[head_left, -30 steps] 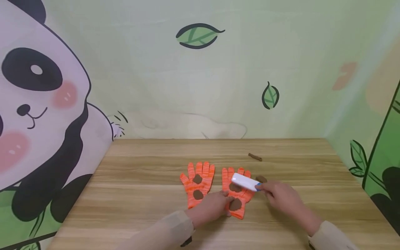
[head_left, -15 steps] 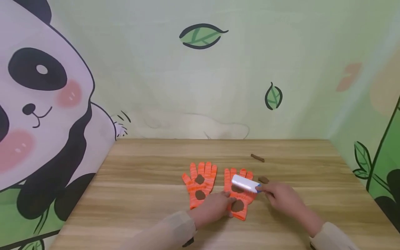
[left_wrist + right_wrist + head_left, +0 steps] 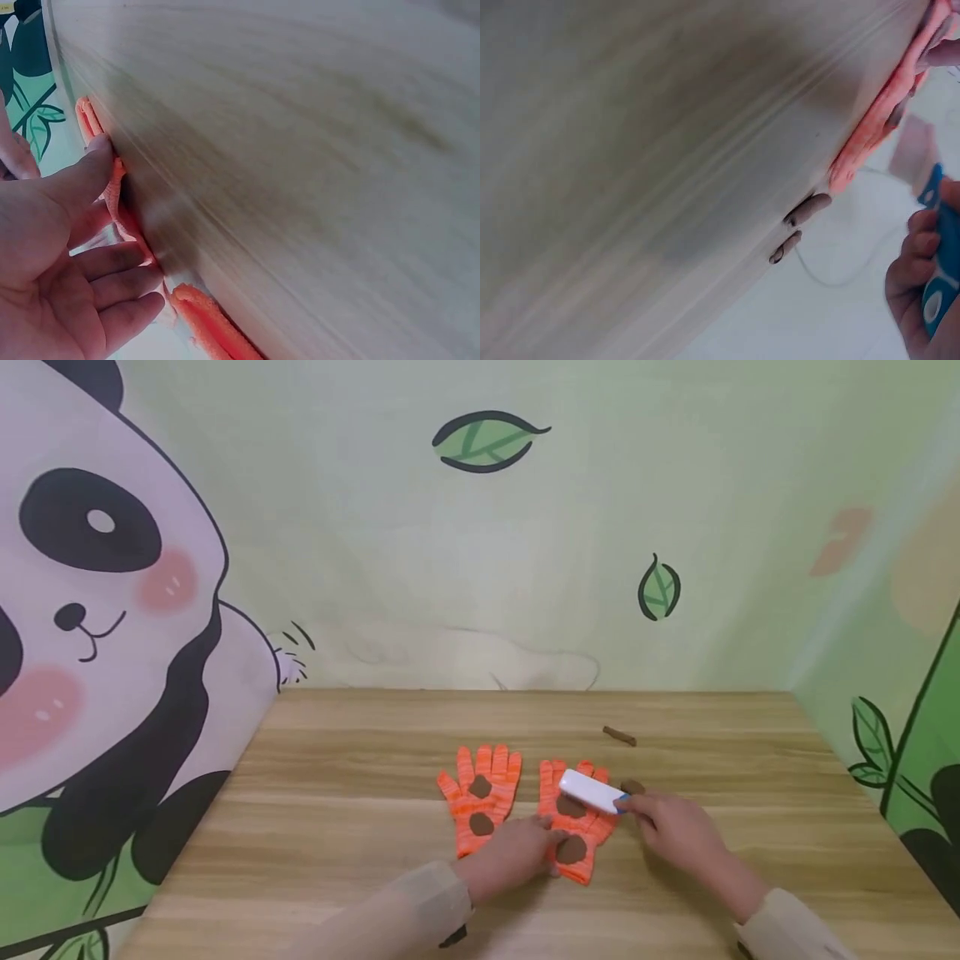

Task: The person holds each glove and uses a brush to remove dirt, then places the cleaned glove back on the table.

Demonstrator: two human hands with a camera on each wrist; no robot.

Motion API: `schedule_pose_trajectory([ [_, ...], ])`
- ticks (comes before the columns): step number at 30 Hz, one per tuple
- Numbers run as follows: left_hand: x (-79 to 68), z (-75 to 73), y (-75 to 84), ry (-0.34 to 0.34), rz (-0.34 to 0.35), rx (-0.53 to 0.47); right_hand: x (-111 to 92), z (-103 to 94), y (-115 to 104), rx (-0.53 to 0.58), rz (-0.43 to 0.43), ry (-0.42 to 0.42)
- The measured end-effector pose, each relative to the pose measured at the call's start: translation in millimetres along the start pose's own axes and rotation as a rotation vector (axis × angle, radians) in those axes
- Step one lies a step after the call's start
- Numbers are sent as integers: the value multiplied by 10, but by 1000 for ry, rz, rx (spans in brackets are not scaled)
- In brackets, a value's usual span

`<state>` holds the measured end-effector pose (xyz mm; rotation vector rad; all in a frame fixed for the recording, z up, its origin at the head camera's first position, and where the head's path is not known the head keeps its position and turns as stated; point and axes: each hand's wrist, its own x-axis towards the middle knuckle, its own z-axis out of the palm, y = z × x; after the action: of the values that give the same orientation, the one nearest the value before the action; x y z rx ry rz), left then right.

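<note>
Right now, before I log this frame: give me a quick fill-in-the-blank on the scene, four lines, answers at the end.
1. The right hand holds a tool whose handle is colored ____.
2. The left hand touches an orange ____.
3. In the head view, each glove shows ____ brown spots.
4. The thin brown stick lies ____ from the person than the gloves do.

Missing words: blue; glove; two; farther.
</note>
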<state>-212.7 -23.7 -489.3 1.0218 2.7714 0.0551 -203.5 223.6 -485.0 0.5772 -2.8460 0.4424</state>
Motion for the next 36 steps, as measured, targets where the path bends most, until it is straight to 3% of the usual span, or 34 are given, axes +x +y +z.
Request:
schedule_pose_trajectory([
  [2,-7,7,9,8,12,17,-22,-3,31,12,-83,-7],
  [5,-10,13,17,3,10,32,-52,-5,69,18,-129,-23],
  [10,-9,21,15,0,9,26,-49,-12,85,9,-25,-15],
  [14,-13,26,5,13,18,25,-46,-24,90,63,-81,-17],
  [17,-16,21,-5,4,11,19,-43,-26,88,42,-132,-37],
  [23,1,29,-6,-14,-7,-9,8,-47,43,35,2,-18],
  [28,31,47,2,-34,-27,-28,33,-95,37,53,-128,-73],
  [30,38,35,4,-43,-35,-36,39,-83,37,51,-139,-97],
  [36,12,30,13,-38,-33,15,29,32,37,46,0,-44],
])
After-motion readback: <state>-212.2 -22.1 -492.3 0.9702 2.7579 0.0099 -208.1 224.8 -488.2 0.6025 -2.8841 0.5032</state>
